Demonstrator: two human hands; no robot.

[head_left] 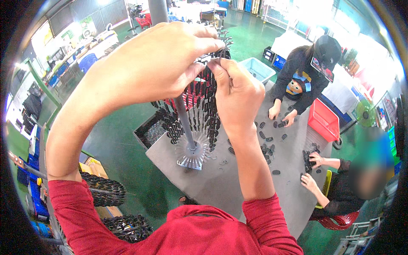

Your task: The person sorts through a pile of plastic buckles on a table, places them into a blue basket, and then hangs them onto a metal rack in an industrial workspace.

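My left hand (178,57) and my right hand (240,89) meet at the top of a grey upright stand (182,112). Thumb and forefinger of the right are pinched, with a thin dark strand (222,52) rising from them. The left curls in from the side, thumb close to its fingers; whatever lies between them is hidden. Strings of small black parts (209,114) hang around the post below both hands. A slotted metal disc (191,148) rings the post's foot on the grey table (221,182).
Loose black oval pieces (267,148) are scattered over the table. Two people (304,72) (344,170) handle such pieces at the right. A red tray (324,120), a light blue basket (257,69) and a dark bin of small parts (152,132) stand around. More strung black parts (102,191) hang lower left.
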